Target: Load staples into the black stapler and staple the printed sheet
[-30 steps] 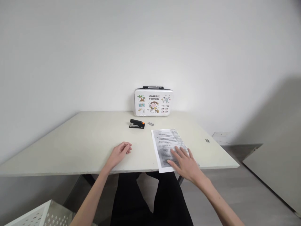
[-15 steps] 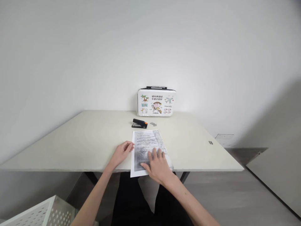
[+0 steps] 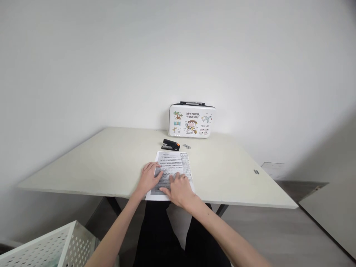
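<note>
Printed paper sheets [image 3: 169, 157] lie at the table's front edge, their lower end reaching that edge. My left hand [image 3: 150, 178] rests at their left edge with fingers stretched over the margin. On the lower part of the print lies my right hand [image 3: 180, 189], fingers apart and somewhat bent, pressing on the top page. Neither hand grasps anything. Just beyond the paper sits a black stapler [image 3: 170, 145] with an orange tab, and beside it are several small strips of staples [image 3: 187, 146].
A white case with cartoon prints [image 3: 191, 121] stands against the wall at the back of the pale table [image 3: 111, 163]. Another staple strip [image 3: 256, 172] lies to the right. A white perforated basket [image 3: 80, 244] is on the lower left, below table height.
My left hand has moved from beside the paper onto its left edge, its fingers now stretched out. The paper has turned slightly clockwise. The camera view has shifted a little.
</note>
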The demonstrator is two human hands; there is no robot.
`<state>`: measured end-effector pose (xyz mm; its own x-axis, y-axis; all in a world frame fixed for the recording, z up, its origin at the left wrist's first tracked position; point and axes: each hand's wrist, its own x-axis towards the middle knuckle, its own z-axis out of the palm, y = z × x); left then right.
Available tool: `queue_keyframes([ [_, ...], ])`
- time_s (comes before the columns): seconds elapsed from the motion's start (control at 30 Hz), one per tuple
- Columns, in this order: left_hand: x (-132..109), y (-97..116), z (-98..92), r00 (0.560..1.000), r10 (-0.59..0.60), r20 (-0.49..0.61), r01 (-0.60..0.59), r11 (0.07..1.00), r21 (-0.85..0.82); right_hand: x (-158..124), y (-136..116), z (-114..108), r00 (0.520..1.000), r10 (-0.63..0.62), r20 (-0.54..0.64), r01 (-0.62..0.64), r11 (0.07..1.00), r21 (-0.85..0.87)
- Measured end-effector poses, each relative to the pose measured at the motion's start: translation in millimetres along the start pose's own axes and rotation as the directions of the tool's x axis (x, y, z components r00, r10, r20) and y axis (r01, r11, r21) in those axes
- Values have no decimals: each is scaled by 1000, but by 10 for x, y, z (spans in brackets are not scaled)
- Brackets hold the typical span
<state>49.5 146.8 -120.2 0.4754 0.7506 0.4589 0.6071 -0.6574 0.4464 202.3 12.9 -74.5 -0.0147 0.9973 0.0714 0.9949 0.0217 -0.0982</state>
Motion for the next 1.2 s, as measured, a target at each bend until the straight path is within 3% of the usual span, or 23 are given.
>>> queue_keyframes([
  [0.1,-14,-10,23,1000,-17,6,16,999,28,120,139,-120,998,-45,45,45,999,3],
  [0.2,-24,-6,45,999,-30,14,29,998,50,432,435,-263,995,-71,63,68,996,49],
  [0.4,-57,34,70,999,-39,34,36,996,86,1309,1016,-368,991,56,-123,-46,996,82],
  [0.53,-81,49,84,998,-36,49,31,994,109,1709,1074,-231,986,120,-117,-106,987,123],
  [0.67,-88,57,92,998,-29,56,22,992,125,1904,1008,-95,982,161,-95,-147,979,144],
  [0.83,-84,77,79,998,-32,57,23,990,140,1875,965,-69,972,170,-164,-143,976,164],
  [0.97,-80,91,61,998,-32,61,23,989,145,1638,1057,-171,951,146,-273,-92,975,202],
  [1.07,-73,110,47,997,-27,76,16,990,140,1311,1294,-296,930,150,-336,-70,968,239],
  [1.2,-56,144,32,994,-38,107,21,988,153,667,1792,-402,931,130,-340,-25,955,295],
])
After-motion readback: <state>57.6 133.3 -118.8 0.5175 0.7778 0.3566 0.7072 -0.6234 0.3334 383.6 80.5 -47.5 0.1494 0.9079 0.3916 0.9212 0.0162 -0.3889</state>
